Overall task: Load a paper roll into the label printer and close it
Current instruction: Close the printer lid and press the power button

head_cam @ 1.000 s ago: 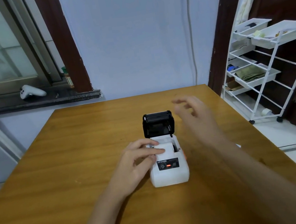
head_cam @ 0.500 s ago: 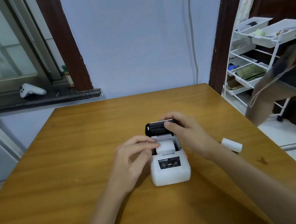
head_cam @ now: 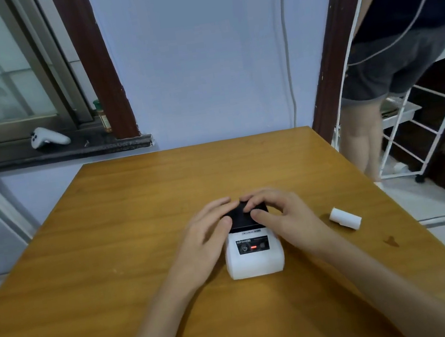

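On the tabletop (head_cam: 113,256) sits our label printer (head_cam: 252,253), black lid (head_cam: 241,216) lowered. Our left hand (head_cam: 207,238) and right hand (head_cam: 280,217) rest loosely curved fingers on it, grasping nothing; we should press evenly until it latches.

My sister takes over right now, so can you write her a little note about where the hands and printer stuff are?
Left hand: fingers lie on the left side of the black lid, thumb by its edge.
Right hand: fingertips press on top of the lid.
Label printer: near the middle of the wooden table, red light on. The lid is folded down over the paper bay; the roll inside is hidden.
Spare paper roll: lies on the table to the right.
Left to do: press until the lid latches; I cannot tell whether it has clicked.
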The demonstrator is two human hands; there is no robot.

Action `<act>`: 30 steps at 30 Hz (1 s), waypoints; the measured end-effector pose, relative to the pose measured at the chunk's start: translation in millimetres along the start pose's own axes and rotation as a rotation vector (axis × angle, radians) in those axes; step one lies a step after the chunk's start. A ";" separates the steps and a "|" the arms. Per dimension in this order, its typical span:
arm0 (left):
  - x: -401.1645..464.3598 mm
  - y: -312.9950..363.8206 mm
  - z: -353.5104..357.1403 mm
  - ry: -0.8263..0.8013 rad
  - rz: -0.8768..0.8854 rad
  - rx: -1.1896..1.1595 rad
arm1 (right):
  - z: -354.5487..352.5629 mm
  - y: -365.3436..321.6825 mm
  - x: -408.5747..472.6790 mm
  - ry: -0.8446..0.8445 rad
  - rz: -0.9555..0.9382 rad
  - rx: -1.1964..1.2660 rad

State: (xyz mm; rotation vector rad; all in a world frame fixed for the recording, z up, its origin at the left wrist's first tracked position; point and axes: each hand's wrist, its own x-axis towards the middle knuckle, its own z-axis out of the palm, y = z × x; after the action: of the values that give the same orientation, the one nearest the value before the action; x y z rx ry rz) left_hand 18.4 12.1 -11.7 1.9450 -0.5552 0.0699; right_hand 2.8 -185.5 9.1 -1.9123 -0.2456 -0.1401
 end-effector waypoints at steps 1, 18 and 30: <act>0.5 0.8 0.5 0.009 -0.009 -0.001 | 1.0 0.5 0.9 0.013 0.004 0.002; 1.0 2.9 -3.6 -0.111 -0.078 -0.209 | -7.3 0.8 -1.3 -0.120 0.121 0.073; 7.3 10.9 2.7 0.166 -0.098 -0.280 | -7.0 -5.7 16.1 0.030 0.108 0.106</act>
State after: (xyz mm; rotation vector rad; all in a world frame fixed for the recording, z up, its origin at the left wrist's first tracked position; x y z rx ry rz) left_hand 19.9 3.6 -1.4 1.6724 -0.3400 0.0857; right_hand 17.3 -188.5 20.2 -1.8126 -0.1272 -0.0817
